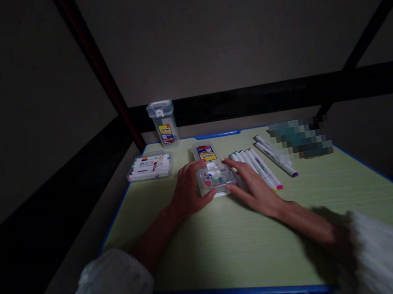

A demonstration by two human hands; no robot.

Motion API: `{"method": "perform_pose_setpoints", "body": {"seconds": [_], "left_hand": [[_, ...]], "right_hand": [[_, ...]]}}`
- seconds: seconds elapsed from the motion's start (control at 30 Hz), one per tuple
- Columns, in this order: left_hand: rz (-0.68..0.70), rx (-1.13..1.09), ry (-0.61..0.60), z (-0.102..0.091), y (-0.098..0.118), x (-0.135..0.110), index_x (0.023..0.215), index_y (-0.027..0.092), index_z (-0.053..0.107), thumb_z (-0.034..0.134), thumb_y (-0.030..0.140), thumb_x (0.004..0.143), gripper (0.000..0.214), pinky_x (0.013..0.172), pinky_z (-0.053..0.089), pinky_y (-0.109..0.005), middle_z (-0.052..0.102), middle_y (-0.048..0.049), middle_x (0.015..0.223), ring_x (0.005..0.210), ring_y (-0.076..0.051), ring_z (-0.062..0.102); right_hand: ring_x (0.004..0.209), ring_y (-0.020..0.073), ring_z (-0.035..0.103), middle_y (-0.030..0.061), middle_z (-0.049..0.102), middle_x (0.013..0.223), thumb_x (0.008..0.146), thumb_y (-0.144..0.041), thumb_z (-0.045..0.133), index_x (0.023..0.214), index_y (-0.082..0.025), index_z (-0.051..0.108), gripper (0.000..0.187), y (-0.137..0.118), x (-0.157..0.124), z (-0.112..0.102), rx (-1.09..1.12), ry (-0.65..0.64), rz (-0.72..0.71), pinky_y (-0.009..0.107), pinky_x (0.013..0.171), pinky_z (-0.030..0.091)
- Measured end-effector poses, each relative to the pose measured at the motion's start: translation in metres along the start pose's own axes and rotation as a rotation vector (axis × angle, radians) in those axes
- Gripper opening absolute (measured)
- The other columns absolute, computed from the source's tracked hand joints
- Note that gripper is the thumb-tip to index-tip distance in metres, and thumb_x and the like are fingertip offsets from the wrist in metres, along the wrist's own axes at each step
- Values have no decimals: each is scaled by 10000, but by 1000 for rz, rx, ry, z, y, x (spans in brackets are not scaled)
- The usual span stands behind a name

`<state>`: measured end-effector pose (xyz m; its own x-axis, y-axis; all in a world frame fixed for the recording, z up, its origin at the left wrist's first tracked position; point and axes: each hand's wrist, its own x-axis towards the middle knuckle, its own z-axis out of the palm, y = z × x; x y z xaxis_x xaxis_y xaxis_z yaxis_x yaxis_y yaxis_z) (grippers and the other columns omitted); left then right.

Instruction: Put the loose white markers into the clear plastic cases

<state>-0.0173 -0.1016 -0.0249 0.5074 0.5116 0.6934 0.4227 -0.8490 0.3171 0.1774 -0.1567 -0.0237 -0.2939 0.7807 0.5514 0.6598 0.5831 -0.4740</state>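
A clear plastic marker box [215,176] with a yellow-and-blue label lies on the table, its lidded end towards me. Coloured spots show through that end. My left hand [188,189] grips its left side, thumb at the near edge and fingers along the top. From the right, my right hand [251,185] holds it the same way, thumb and fingers curled round the side. Beside my right hand lies a row of loose white markers [256,164] with coloured ends, partly hidden by that hand.
Two more white markers [276,155] lie further right, near a blurred-out teal object [297,138]. A flat case of markers [150,167] is at the left edge. Behind it stands an upright clear box [164,125]. The light-green table [208,256] has a blue rim; walls rise behind and left.
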Motion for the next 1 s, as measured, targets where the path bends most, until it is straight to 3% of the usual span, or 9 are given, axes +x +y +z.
{"method": "perform_pose_setpoints", "body": {"seconds": [0.53, 0.83, 1.0], "left_hand": [[-49, -78, 56, 1, 4, -1, 1170, 192, 360, 643, 241, 663, 583, 915, 399, -416, 492, -100, 1150, 1065, -231, 479], [113, -129, 119, 3, 6, -4, 1210, 223, 295, 645, 246, 656, 657, 896, 411, -426, 463, -98, 1142, 1072, -239, 462], [47, -33, 69, 4, 3, -2, 1193, 202, 324, 660, 299, 649, 647, 896, 393, -415, 450, -105, 1139, 1067, -246, 443]], "right_hand": [[1107, 232, 423, 117, 447, 1238, 848, -313, 450, 1258, -201, 308, 449, 1, 0, 2, 47, 15, 19, 423, 876, 414], [1101, 240, 423, 114, 454, 1219, 849, -314, 448, 1260, -207, 307, 448, 2, 1, 2, 53, 13, 8, 426, 863, 419], [1106, 239, 411, 108, 437, 1211, 846, -308, 452, 1249, -219, 325, 431, 1, 2, 3, 76, 27, 13, 426, 869, 417]]}}
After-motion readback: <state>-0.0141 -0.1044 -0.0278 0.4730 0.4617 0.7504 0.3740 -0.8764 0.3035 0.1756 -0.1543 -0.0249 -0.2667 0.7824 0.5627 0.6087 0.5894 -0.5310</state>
